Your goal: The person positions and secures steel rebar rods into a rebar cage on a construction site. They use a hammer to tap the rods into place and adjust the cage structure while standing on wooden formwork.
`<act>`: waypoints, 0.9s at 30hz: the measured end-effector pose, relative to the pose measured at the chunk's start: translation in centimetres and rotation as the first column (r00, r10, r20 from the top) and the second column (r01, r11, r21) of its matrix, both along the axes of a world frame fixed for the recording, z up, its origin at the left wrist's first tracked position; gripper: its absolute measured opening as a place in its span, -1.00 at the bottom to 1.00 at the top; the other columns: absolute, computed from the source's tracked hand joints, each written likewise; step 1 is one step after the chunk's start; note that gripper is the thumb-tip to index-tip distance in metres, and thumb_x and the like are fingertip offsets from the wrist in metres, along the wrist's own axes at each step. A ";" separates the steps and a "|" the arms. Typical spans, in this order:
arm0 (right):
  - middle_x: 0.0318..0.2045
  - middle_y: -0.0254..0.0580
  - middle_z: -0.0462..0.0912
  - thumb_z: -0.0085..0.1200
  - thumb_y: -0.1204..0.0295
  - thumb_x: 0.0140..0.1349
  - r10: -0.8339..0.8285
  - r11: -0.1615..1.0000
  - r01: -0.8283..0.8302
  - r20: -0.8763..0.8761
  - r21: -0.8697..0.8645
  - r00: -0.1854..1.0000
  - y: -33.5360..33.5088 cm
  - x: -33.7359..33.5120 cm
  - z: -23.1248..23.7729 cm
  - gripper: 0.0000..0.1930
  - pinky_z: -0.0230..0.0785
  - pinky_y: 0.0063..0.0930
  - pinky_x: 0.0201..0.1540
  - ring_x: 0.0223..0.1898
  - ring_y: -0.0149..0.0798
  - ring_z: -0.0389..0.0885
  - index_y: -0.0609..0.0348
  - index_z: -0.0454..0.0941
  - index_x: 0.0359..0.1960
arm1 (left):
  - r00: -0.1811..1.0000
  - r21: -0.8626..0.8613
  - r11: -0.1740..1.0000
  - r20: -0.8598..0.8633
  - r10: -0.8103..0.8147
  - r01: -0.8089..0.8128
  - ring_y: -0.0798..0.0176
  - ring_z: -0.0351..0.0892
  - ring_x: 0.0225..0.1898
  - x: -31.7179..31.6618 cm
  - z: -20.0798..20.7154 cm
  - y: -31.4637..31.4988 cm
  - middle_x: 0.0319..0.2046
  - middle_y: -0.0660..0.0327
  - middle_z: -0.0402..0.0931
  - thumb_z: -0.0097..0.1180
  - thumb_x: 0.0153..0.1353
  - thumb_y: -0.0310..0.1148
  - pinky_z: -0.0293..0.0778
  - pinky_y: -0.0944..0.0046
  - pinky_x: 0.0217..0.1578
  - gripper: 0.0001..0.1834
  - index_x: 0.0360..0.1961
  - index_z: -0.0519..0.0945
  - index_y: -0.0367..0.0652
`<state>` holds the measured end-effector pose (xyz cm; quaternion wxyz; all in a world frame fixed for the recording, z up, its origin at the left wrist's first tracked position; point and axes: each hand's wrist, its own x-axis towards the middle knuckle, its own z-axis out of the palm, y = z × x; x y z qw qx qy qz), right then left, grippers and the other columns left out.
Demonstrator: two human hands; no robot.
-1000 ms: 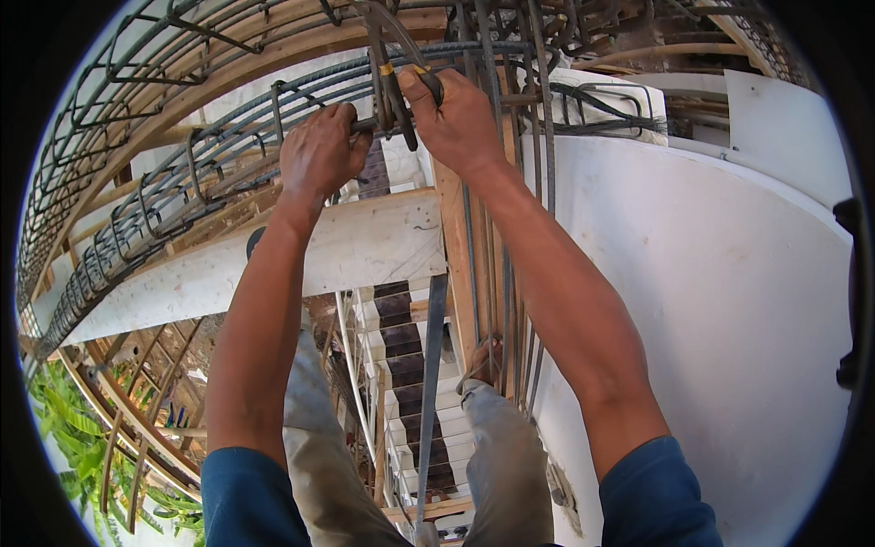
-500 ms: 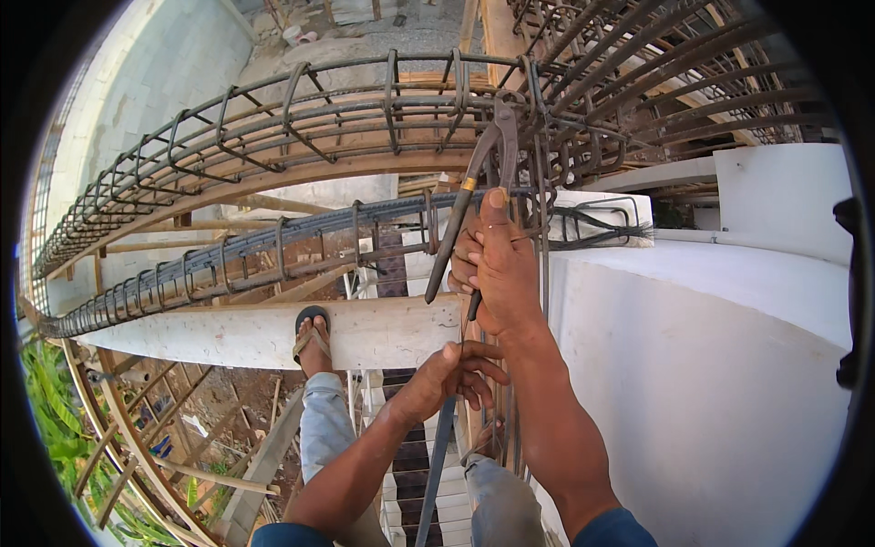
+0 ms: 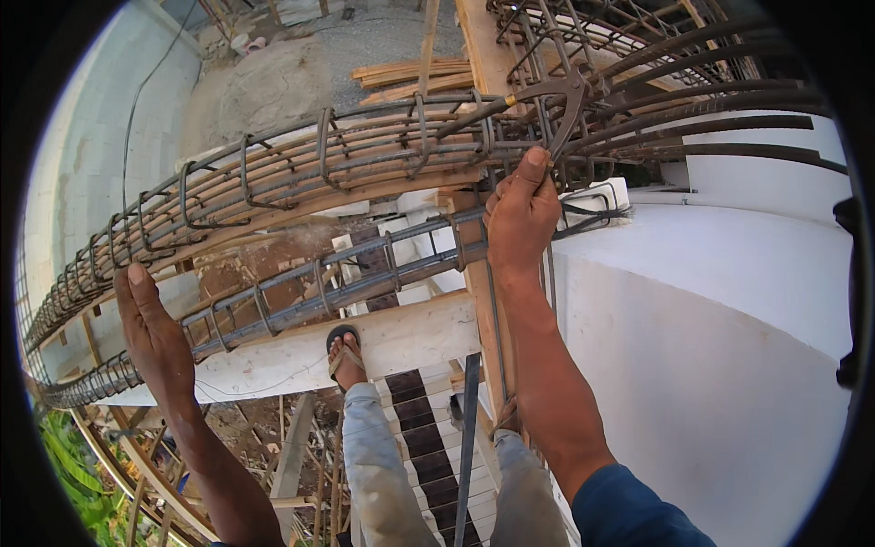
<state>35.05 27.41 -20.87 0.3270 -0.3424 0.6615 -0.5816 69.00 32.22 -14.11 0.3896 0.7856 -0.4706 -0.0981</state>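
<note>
My right hand (image 3: 524,219) is closed around one handle of a pair of end-cutting pincers (image 3: 572,96). Their other handle, with a yellow band, swings out to the left over the upper rebar cage (image 3: 328,150). The pincers' head lies among the crossing bars of the rebar joint. Out at the left, my left hand (image 3: 157,337) has its visible fingers stretched straight, close to the lower rebar cage (image 3: 319,283); some fingers are hidden. A thin wire (image 3: 264,394) curves between that hand and my sandalled foot (image 3: 346,358); I cannot tell whether the hand touches it.
My foot stands on a pale plank (image 3: 419,333). A white wall (image 3: 684,365) rises at the right. Long bars (image 3: 729,96) jut out at the upper right. A bundle of tie wire (image 3: 592,217) lies beside the joint. Sawn timber (image 3: 410,77) lies below, beyond the cages.
My left hand has moved from beside the right hand far out to the left. The pincers have turned, their free handle now pointing left. My view has shifted.
</note>
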 end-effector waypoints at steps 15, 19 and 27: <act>-0.29 0.11 0.48 0.05 0.13 0.29 0.314 0.871 -0.094 -0.401 0.482 0.861 2.1 3.2 -15.7 -0.57 0.31 -0.02 -0.14 -0.18 0.12 0.47 0.31 0.40 -0.10 | 0.278 0.430 0.658 0.664 -0.694 0.618 0.14 0.47 -0.28 2.7 -3.0 -16.1 -0.39 0.20 0.46 0.07 0.29 -0.16 0.35 0.13 -0.20 -0.74 -0.30 0.62 -0.12; -0.15 0.14 0.43 0.18 0.19 0.19 0.316 0.867 -0.094 -0.394 0.489 0.863 0.0 3.4 -14.2 -0.44 0.29 -0.01 -0.02 -0.07 0.13 0.44 0.38 0.32 0.04 | 0.183 0.393 0.594 0.707 -0.683 0.702 0.15 0.46 -0.28 3.9 -1.1 -18.0 -0.39 0.22 0.47 0.06 0.29 -0.15 0.34 0.12 -0.13 -0.74 -0.29 0.63 -0.10; 0.02 0.01 0.37 0.11 0.33 0.23 -0.023 1.000 0.013 -0.799 -0.019 0.601 -0.3 7.2 -6.1 -0.52 0.25 -0.08 0.14 0.10 0.03 0.35 0.25 0.30 0.13 | 0.321 0.646 0.523 0.414 -0.852 0.556 0.06 0.44 -0.03 3.3 -9.2 -16.5 -0.20 0.15 0.50 -0.09 0.37 -0.16 0.29 0.09 0.09 -0.70 -0.15 0.56 -0.13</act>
